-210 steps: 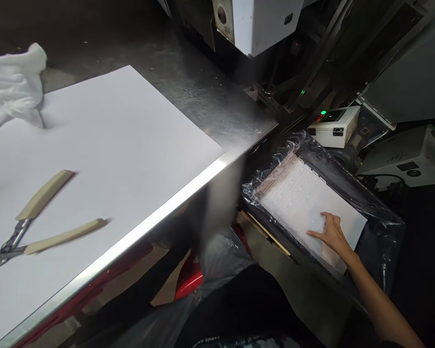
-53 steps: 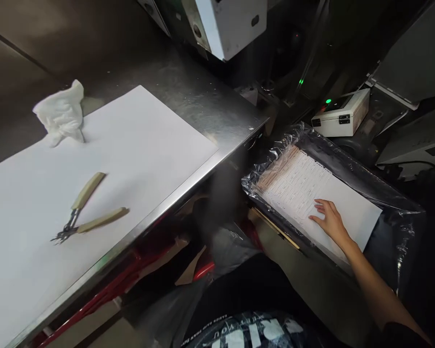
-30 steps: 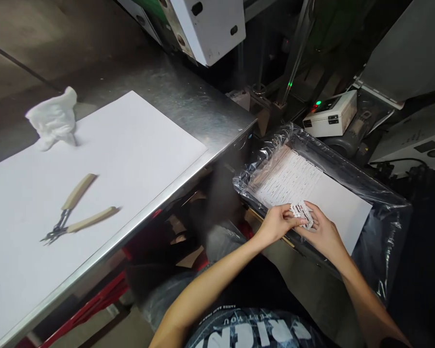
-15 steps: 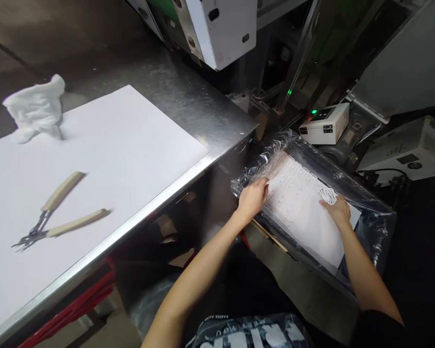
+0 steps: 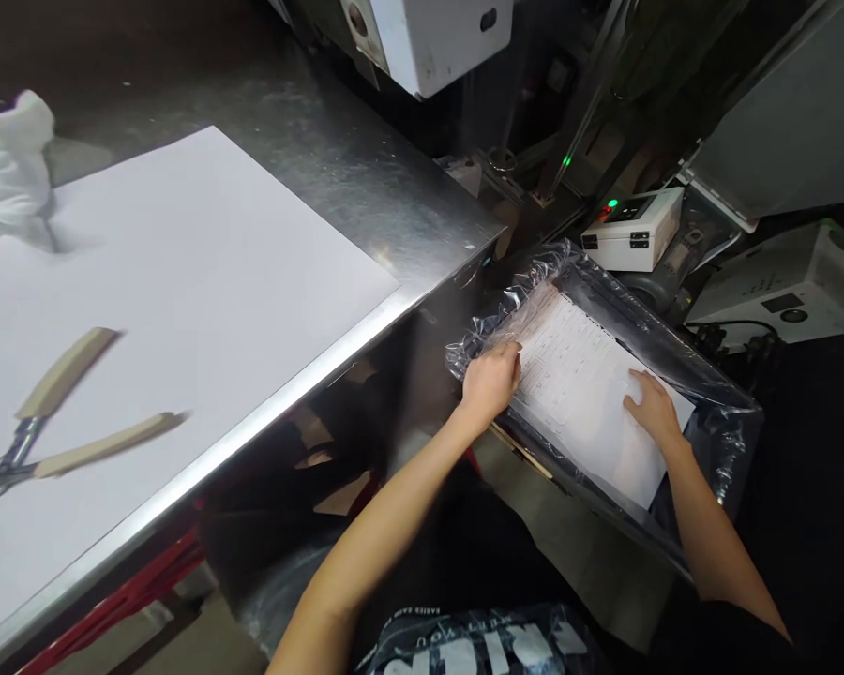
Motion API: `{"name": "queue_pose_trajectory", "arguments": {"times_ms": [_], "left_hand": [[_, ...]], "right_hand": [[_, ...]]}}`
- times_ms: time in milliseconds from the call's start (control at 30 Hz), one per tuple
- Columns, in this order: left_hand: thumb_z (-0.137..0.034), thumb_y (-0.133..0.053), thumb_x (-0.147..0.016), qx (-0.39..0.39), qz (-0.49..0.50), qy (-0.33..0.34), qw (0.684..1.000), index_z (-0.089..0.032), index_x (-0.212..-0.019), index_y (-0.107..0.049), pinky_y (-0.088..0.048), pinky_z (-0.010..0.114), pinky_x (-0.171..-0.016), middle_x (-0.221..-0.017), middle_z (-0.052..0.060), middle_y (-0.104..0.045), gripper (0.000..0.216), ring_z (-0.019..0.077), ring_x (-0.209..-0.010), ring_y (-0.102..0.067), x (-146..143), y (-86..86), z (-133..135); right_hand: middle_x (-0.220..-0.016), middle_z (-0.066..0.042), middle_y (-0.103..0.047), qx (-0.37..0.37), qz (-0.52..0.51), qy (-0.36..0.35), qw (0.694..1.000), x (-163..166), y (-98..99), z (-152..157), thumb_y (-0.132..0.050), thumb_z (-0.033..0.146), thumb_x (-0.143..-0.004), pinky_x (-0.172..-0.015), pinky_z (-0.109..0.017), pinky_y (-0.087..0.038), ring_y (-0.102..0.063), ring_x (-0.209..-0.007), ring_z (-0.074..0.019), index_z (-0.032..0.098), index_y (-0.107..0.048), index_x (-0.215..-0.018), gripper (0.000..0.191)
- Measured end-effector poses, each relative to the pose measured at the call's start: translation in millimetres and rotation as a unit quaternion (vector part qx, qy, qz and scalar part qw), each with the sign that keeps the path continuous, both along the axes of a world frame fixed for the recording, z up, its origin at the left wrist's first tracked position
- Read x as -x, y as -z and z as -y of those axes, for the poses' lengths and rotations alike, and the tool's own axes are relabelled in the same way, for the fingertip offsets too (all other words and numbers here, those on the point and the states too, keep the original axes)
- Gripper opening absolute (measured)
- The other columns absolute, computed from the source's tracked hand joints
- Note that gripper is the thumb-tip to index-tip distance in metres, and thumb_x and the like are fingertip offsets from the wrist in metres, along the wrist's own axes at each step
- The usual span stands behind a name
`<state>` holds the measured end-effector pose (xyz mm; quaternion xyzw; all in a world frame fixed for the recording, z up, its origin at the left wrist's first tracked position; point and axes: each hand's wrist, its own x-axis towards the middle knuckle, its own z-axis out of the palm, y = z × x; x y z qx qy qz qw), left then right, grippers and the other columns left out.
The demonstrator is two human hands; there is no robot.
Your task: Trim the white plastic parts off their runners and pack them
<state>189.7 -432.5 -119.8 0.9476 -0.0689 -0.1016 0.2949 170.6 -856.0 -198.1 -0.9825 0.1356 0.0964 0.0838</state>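
Note:
My left hand [image 5: 490, 382] is closed at the near left edge of a box [image 5: 728, 450] lined with clear plastic. Its fingers curl over that edge, and what they grip is hidden. Rows of small, thin white pieces [image 5: 555, 347] lie in the box at its left side. Bare white sheet [image 5: 619, 455] shows to the right of the rows. Over the right part of this sheet, my right hand [image 5: 654, 408] has its fingers apart and shows nothing in its grasp.
On the metal table [image 5: 366, 178] lies a large white sheet [image 5: 203, 262]. Open cutting pliers [image 5: 63, 384] with cream handles and a crumpled white cloth glove [image 5: 7, 173] are on that sheet. Behind the box stands a white control box [image 5: 633, 234] with a green light.
The bundle of white pieces that my right hand pinched is no longer in it, and its fingers have opened. My left hand stays at the box edge. The view has shifted slightly right.

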Motion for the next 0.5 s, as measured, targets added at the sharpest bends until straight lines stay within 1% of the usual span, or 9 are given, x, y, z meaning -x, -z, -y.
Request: {"name": "queue_pose_trajectory", "arguments": {"times_ms": [33,100,233,333,500], "left_hand": [[-0.022,-0.043,-0.111,0.0,-0.001,0.003,1.0,-0.02,-0.133,-0.067,-0.059,0.037,-0.09,-0.128,0.013,-0.078,0.033,0.0286,-0.112,-0.078,0.2,-0.4,-0.2],[-0.021,-0.046,-0.11,0.0,-0.003,0.007,1.0,-0.021,-0.131,-0.069,-0.059,0.036,-0.09,-0.126,0.012,-0.079,0.03,0.0277,-0.111,-0.078,0.4,-1.1,-0.9],[-0.02,-0.047,-0.11,0.0,-0.005,0.007,1.0,-0.022,-0.129,-0.07,-0.059,0.035,-0.09,-0.126,0.011,-0.079,0.03,0.0268,-0.112,-0.077,-0.2,-1.6,-1.8],[-0.02,-0.046,-0.11,-0.001,-0.005,0.009,1.0,-0.021,-0.131,-0.07,-0.06,0.036,-0.091,-0.127,0.012,-0.078,0.032,0.0271,-0.113,-0.077,-0.1,-1.2,-2.0],[-0.02,-0.047,-0.11,-0.001,-0.004,0.016,1.0,-0.021,-0.131,-0.07,-0.06,0.036,-0.092,-0.128,0.012,-0.078,0.032,0.0278,-0.113,-0.077,0.3,-0.1,-2.1]], "right_hand": [[-0.148,-0.013,-0.062,-0.009,0.009,-0.017,1.0,-4.5,3.6,-2.4,-0.073,0.044,-0.106,-0.117,-0.056,-0.054,-0.061,-0.135,-0.0302,0.018,-0.065,-0.142,0.045],[-0.143,-0.013,-0.064,-0.014,0.028,-0.027,0.999,-12.7,9.7,-5.7,-0.072,0.046,-0.107,-0.115,-0.055,-0.055,-0.063,-0.13,-0.0292,0.018,-0.066,-0.141,0.045],[-0.132,-0.011,-0.067,-0.002,0.05,-0.002,0.999,-28.0,19.4,-8.8,-0.071,0.049,-0.107,-0.109,-0.053,-0.058,-0.067,-0.12,-0.0268,0.017,-0.067,-0.137,0.044],[-0.127,-0.01,-0.069,-0.009,0.054,0.013,0.998,-38.7,26.8,-13.2,-0.072,0.05,-0.107,-0.106,-0.05,-0.059,-0.068,-0.113,-0.0248,0.016,-0.067,-0.134,0.043],[-0.128,-0.011,-0.069,-0.031,0.061,0.019,0.997,-45.2,33.7,-24.2,-0.073,0.051,-0.106,-0.104,-0.048,-0.06,-0.068,-0.114,-0.0248,0.015,-0.068,-0.131,0.044]]}}
